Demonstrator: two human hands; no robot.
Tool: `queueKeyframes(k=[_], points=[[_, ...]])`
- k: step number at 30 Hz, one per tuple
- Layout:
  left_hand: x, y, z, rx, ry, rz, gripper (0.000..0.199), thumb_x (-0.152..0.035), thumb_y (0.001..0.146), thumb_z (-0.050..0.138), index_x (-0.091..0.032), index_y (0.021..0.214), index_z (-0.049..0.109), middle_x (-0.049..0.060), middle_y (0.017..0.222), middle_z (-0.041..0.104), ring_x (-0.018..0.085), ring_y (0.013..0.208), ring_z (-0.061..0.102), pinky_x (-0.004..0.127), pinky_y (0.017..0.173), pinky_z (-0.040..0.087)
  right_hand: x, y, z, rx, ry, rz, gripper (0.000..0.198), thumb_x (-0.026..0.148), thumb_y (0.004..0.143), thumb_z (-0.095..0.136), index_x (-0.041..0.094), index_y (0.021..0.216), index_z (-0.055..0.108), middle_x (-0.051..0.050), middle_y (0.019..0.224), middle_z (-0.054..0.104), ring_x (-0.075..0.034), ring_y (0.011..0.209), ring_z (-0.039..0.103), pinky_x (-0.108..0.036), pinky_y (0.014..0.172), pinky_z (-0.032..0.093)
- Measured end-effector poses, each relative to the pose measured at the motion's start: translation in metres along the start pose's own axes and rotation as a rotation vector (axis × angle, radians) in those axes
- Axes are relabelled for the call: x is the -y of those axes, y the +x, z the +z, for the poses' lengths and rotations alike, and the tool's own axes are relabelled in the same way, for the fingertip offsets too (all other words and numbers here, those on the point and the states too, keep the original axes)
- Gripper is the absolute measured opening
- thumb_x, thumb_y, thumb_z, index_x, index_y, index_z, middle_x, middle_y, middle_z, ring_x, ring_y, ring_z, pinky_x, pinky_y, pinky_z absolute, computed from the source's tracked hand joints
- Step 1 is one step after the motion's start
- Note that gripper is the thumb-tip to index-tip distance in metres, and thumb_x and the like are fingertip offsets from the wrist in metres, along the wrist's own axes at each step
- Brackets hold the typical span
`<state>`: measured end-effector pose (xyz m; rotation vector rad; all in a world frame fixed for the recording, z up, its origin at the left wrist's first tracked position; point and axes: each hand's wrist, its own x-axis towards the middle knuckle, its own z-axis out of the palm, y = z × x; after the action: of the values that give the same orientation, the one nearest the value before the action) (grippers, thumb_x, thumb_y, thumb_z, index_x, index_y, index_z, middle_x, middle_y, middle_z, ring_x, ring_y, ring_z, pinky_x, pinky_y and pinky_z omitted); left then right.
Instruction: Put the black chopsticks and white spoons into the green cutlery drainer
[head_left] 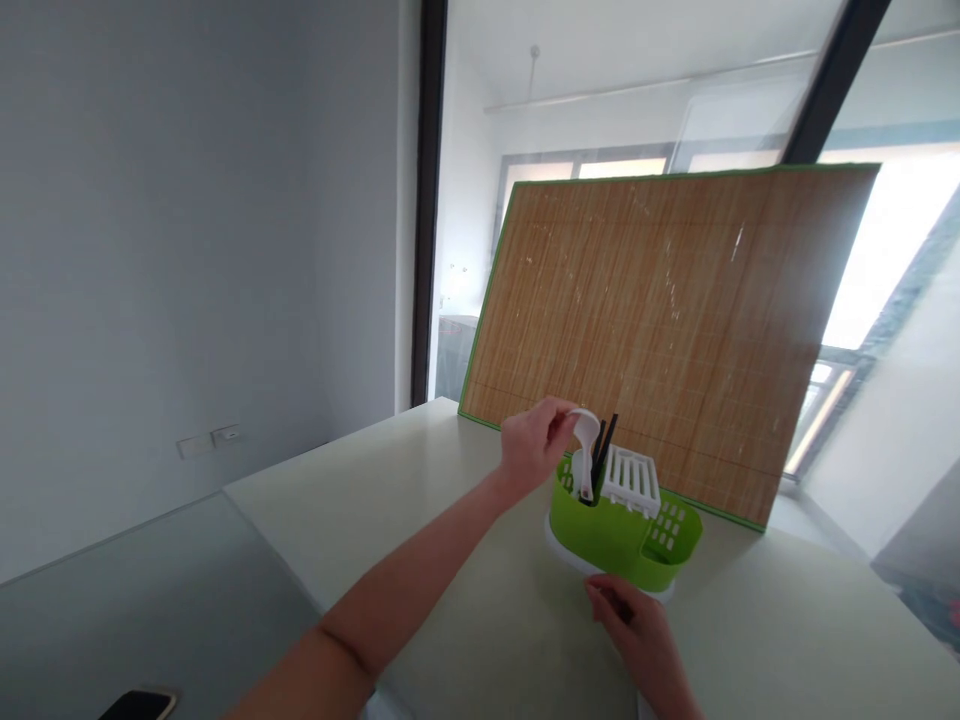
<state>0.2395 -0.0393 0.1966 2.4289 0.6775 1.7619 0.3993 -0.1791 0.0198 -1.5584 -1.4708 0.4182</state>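
Observation:
My left hand (534,440) pinches the bowl end of a white spoon (586,435), whose handle points down into the left compartment of a green utensil holder (607,530). Another white utensil (577,472) stands behind that handle, partly hidden. Black chopsticks (603,450) lean upright beside them. A white slotted rack (631,480) covers the holder's middle part. In front of the holder, my right hand (626,608) is low over the table with its fingers curled in, and nothing shows in it.
The holder sits on a white base on a pale table (390,480). Behind it a bamboo board (652,330) with green edging leans against the glass. A dark phone (140,704) lies at the bottom left, and a wall socket (225,436) is at the left.

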Motion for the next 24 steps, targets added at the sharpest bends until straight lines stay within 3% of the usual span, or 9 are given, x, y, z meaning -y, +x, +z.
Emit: queueKeyframes(k=[5,13,20,24], points=[[0.019,0.026,0.032,0.188,0.176,-0.031,0.039,-0.040,0.096,0.028,-0.014,0.100,0.056,0.002,0.083,0.063,0.013,0.074,0.058,0.023,0.064,0.037,-0.003,0.000,0.000,-0.017,-0.032,-0.011,0.037,0.050,0.084,0.049,0.017,0.088,0.066,0.000,0.061,0.056,-0.015,0.055,0.047,-0.026,0.053,0.033],[0.047,-0.003,0.074,0.464,0.254,-0.131,0.026,-0.036,0.094,0.036,-0.019,0.096,0.055,0.002,0.084,0.065,0.016,0.076,0.060,0.025,0.065,0.039,-0.001,0.000,0.001,0.025,-0.089,-0.034,0.036,0.049,0.087,0.046,0.017,0.087,0.065,0.000,0.060,0.056,-0.015,0.054,0.047,-0.025,0.052,0.033],[0.056,-0.016,0.091,0.548,0.242,-0.190,0.020,-0.034,0.088,0.048,-0.019,0.099,0.057,0.002,0.081,0.066,0.018,0.079,0.062,0.026,0.068,0.041,0.002,-0.001,0.000,0.017,-0.094,-0.038,0.036,0.048,0.087,0.046,0.018,0.086,0.065,0.000,0.060,0.055,-0.015,0.054,0.046,-0.025,0.052,0.033],[0.052,-0.015,0.086,0.526,0.199,-0.203,0.024,-0.032,0.086,0.052,-0.021,0.107,0.055,0.000,0.079,0.065,0.018,0.079,0.061,0.026,0.069,0.041,0.000,-0.001,0.000,0.017,-0.096,-0.034,0.036,0.049,0.086,0.046,0.019,0.086,0.065,0.000,0.060,0.056,-0.015,0.054,0.047,-0.025,0.051,0.034]])
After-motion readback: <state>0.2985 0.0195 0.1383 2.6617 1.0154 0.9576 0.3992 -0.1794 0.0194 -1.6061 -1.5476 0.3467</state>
